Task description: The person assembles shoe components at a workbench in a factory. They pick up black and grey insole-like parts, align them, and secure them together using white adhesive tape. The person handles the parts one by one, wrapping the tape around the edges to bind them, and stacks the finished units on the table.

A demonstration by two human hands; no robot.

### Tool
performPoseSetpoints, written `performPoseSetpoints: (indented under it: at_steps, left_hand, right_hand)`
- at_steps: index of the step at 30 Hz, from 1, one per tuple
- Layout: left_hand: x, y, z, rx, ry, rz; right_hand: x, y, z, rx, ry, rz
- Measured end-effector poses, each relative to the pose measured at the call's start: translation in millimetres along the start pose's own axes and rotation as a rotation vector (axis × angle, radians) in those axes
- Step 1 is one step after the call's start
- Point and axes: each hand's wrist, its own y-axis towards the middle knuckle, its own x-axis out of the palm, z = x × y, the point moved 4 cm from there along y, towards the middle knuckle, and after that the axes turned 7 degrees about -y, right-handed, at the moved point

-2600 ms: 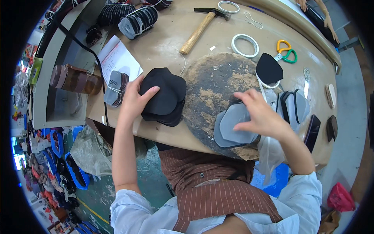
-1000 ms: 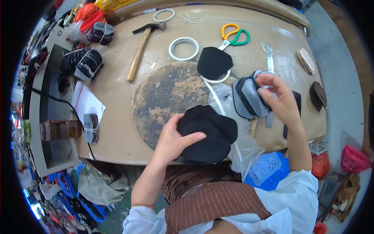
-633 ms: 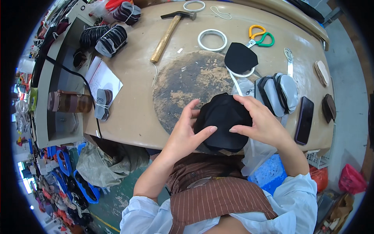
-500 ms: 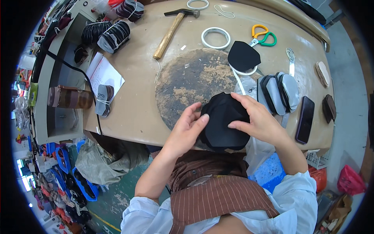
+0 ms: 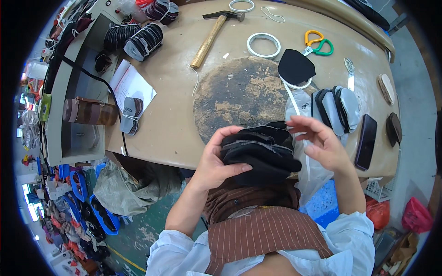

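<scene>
My left hand point(image 5: 215, 161) grips a thick stack of black shaped pieces point(image 5: 260, 154) and holds it on edge above the near edge of the wooden bench point(image 5: 170, 101). My right hand point(image 5: 320, 145) hovers just to the right of the stack, fingers spread, its fingertips near the top pieces. A round, worn dark pad point(image 5: 239, 94) lies on the bench just beyond the stack.
A single black piece point(image 5: 295, 66) lies on a white tape ring point(image 5: 263, 44) beyond the pad. A hammer point(image 5: 214, 34), scissors point(image 5: 320, 43), a row of grey and black pieces point(image 5: 336, 106), a dark phone point(image 5: 366, 141) and bundled pieces point(image 5: 143, 40) lie around. A clear bag point(image 5: 304, 133) hangs at the right.
The black stack went from lying flat under both hands to being lifted and turned on edge in my left hand. My right hand has come off it and opened.
</scene>
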Motion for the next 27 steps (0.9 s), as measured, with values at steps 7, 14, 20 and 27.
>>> performPoseSetpoints:
  at_steps: [7, 14, 20, 27]
  left_hand:
    - [-11.0, -14.6, -3.5, 0.199, 0.114, -0.008]
    - [-16.1, -17.1, -7.3, 0.215, -0.092, 0.002]
    - [-18.1, -15.8, -14.2, 0.198, -0.207, 0.024]
    - [-2.5, -8.5, -14.7, 0.330, 0.063, 0.068]
  right_hand:
    - [39.6, 8.4, 10.9, -0.102, 0.040, -0.098]
    - [55.5, 9.8, 3.2, -0.082, 0.464, -0.025]
    - [59.6, -2.3, 4.4, -0.119, 0.497, -0.016]
    - [69.1, -11.3, 8.2, -0.228, -0.056, 0.271]
